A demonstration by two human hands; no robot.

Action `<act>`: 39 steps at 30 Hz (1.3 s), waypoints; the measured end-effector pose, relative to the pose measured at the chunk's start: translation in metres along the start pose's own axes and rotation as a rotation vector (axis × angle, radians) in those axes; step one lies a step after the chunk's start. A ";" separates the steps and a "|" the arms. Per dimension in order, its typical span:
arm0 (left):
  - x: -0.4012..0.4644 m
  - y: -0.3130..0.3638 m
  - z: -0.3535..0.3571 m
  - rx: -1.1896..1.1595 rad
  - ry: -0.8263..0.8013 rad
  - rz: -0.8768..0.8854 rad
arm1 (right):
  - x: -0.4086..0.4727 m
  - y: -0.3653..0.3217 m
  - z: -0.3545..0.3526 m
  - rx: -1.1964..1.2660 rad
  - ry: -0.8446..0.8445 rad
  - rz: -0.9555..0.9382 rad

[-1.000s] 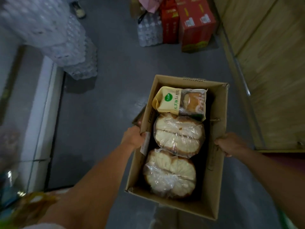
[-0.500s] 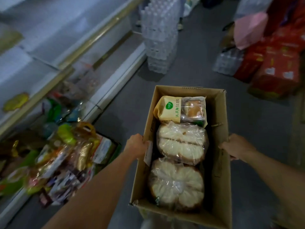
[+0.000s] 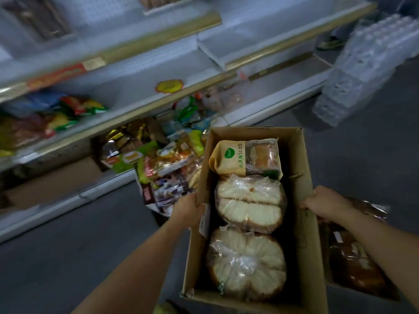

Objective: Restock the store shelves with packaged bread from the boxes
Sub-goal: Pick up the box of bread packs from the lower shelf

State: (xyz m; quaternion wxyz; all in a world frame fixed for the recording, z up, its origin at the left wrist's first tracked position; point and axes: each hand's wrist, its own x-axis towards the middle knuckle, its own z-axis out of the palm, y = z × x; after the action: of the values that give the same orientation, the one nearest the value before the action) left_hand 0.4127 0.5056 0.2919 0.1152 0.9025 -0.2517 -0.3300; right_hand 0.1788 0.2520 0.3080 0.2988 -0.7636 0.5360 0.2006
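I carry an open cardboard box (image 3: 305, 241) in front of me. My left hand (image 3: 189, 210) grips its left wall and my right hand (image 3: 326, 205) grips its right wall. Inside lie two round loaves in clear plastic, one in the middle (image 3: 250, 203) and one at the near end (image 3: 248, 264). A yellow and clear bread packet with green print (image 3: 246, 158) lies at the far end. White store shelves (image 3: 145, 64) run along the left and top.
Colourful snack packets (image 3: 165, 155) fill the bottom shelf beside the box. A second box with brown wrapped bread (image 3: 356, 257) sits below my right forearm. Stacked packs of bottled water (image 3: 360, 71) stand at the upper right on the grey floor (image 3: 68, 257).
The view has swung left from the open floor and red cartons to the shelves. Both hands keep the same grip on the box, and a second box of bread has come into view at right.
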 end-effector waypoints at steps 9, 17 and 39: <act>-0.016 -0.238 -0.089 -0.154 0.060 -0.228 | -0.051 -0.225 0.119 -0.186 -0.123 -0.202; -0.016 -0.417 -0.145 -0.212 0.138 -0.406 | -0.063 -0.396 0.234 -0.184 -0.266 -0.311; 0.188 -0.702 -0.125 -0.387 0.075 -0.699 | 0.083 -0.646 0.492 -0.294 -0.356 -0.261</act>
State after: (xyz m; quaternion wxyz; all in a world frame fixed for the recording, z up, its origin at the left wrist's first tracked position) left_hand 0.8828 1.0056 0.0227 0.1731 0.9068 0.1417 -0.3573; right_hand 0.8208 0.6839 0.0480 0.2974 -0.8143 0.3371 0.3672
